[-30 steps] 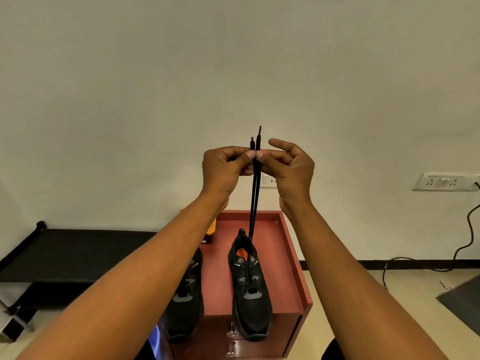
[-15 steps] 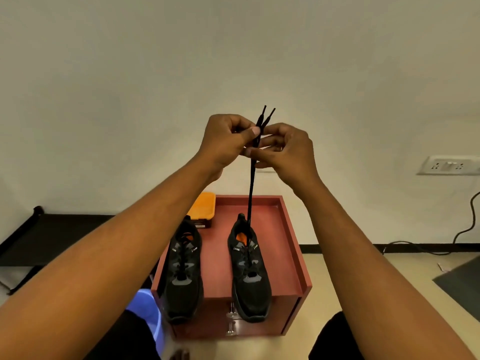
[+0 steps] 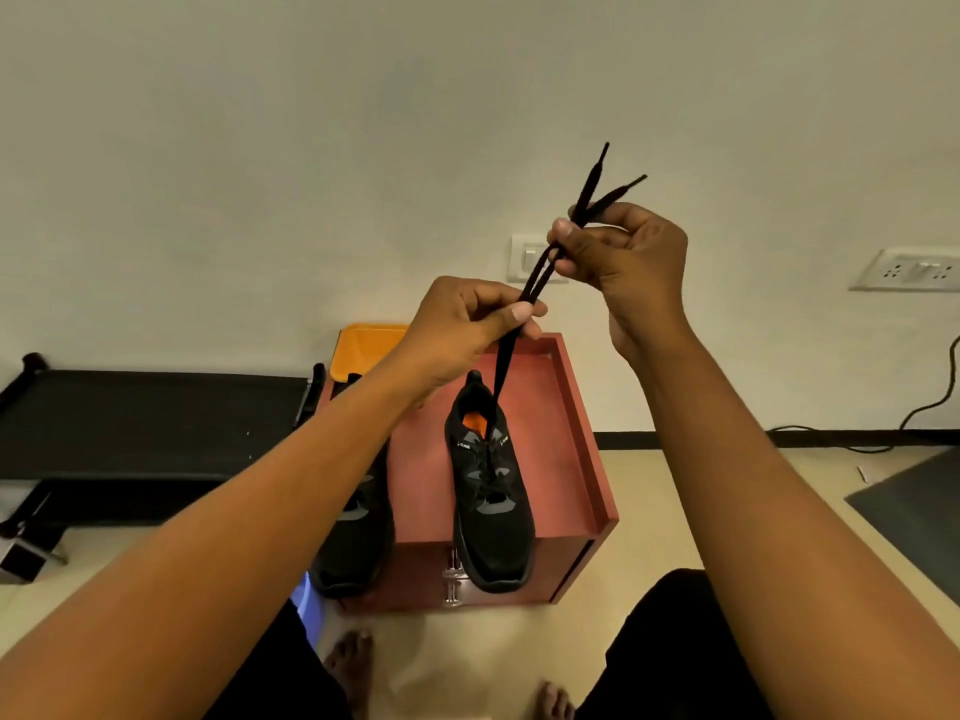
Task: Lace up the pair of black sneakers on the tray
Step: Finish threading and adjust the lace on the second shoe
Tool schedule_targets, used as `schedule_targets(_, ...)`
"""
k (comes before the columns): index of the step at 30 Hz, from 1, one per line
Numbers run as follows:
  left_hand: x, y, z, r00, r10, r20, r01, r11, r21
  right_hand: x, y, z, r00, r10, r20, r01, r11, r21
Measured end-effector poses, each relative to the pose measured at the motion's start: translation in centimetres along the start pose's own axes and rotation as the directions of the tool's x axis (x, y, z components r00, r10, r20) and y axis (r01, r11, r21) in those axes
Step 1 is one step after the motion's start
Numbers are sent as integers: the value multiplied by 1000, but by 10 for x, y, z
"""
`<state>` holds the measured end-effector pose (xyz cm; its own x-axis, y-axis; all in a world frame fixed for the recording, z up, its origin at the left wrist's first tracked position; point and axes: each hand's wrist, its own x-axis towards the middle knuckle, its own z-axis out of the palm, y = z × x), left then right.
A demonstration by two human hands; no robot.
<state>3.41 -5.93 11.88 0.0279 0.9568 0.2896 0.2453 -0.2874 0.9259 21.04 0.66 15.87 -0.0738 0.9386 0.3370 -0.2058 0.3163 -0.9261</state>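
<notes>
**Evening the lace ends.** Both hands hold the two strands of the lace taut above the sneaker, which stands mid-tray with its toe toward the person. The left hand has a closed grip, thumb against forefinger, pinching both strands together. The right hand, higher up, pinches the same strands just below their tips, which splay apart above it. The second sneaker stands at the tray's left edge, largely hidden by the left forearm.

The step in hand is judged to be matching the two ends for length. The next move calls for parting the strands, one per hand, then threading any remaining eyelets or tying off.

The white lettering on the sneaker's collar is too small to read.
</notes>
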Motion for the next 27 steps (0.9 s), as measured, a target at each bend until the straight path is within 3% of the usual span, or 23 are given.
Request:
schedule_targets(3,10,7,-4,991,69,-113,-32,954,299,-4,34,-6,996,89,1,-88,989,-118)
schedule_targets(6,17,10,-2,979,129,-155,-62,923,381,-23,62,-9,953,257,161,-248,966,-72)
schedule_targets(10,20,-2,1,982,105,-159,-52,951,306,-38,80,-7,845,385,371,-451,886,108)
schedule_targets(16,15,-32,3,965,64,-253,-25,988,152,-32,78,-8,849,348,397,-348,934,-75)
schedule_targets(20,11,-49,9,950,-9,-313,-16,997,-76,-30,80,-9,824,356,441,-330,934,-138)
schedule_targets(25,21,-40,13,959,89,-269,-89,996,13,-23,77,-13,714,410,567,-392,906,-161)
schedule_targets(27,23,-39,12,951,123,-284,-126,992,7,-16,74,-15,704,393,591,-361,915,-178)
